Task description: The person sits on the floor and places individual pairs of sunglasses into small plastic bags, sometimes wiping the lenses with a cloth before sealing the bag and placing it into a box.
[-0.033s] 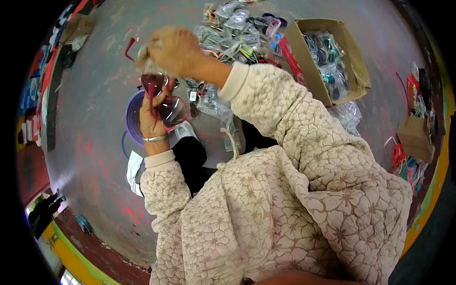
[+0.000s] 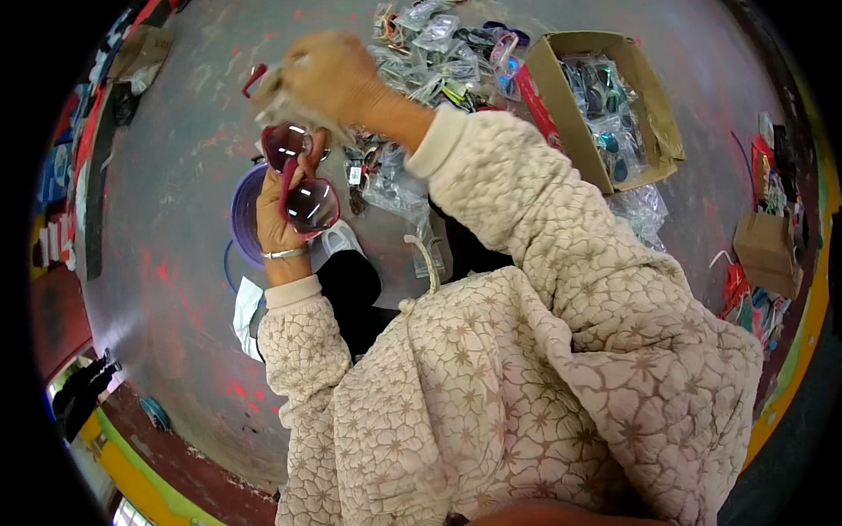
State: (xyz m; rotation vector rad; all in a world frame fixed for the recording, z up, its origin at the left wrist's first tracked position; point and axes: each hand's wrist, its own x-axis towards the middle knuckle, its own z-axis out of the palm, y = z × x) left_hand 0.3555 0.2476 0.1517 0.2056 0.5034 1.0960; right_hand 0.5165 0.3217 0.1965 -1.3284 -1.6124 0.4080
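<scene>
Red-framed sunglasses (image 2: pixel 311 207) with dark gradient lenses are held up in front of me, turned so one lens sits above the other. My left hand (image 2: pixel 279 215), wearing a metal bangle, grips them near the middle of the frame. Above it, my right hand (image 2: pixel 320 79) is closed round a pale, crumpled cloth (image 2: pixel 288 112), slightly blurred. The cloth is at the upper lens and the red temple arm, whose tip sticks out to the left. Behind my left hand stands a purple basin (image 2: pixel 245 210), its inside mostly hidden.
A heap of bagged eyewear (image 2: pixel 438 61) lies on the floor ahead. To its right stands an open cardboard box (image 2: pixel 658 123) with more bagged sunglasses. Clear plastic bags (image 2: pixel 640 215) lie beside the box. A white cloth (image 2: pixel 248 320) lies near my left forearm.
My right hand and the cloth have shifted slightly upward. The sunglasses have tilted a little, their lenses looking darker now. My left hand has barely moved.
</scene>
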